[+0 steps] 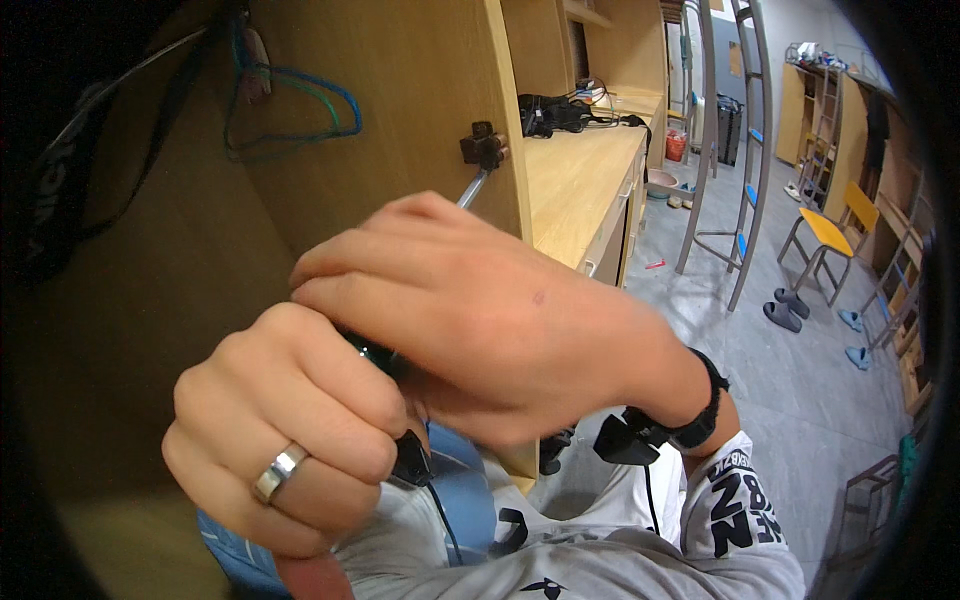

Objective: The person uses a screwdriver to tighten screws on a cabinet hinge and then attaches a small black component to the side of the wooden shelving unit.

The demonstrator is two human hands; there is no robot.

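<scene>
Before me, in the head view, both hands meet in front of a wooden cupboard [400, 110]. My left hand [280, 430], with a silver ring, is closed in a fist. My right hand [470, 310] bends over it from the right, fingers curled and slightly blurred. Between them shows a dark glossy handle, mostly hidden. In line with it, a metal shaft [472, 188] rises above my right hand, so the tool looks like a screwdriver. The shaft points to a dark brown fitting [485, 146] at the edge of the cupboard's side panel.
Blue and green hangers [300, 100] hang at upper left, near a dark strap. Right of the panel is a wooden desk [580, 165] with black gear. Farther right stand a metal ladder [750, 180], a yellow chair [830, 230] and dark slippers [785, 310] on grey floor.
</scene>
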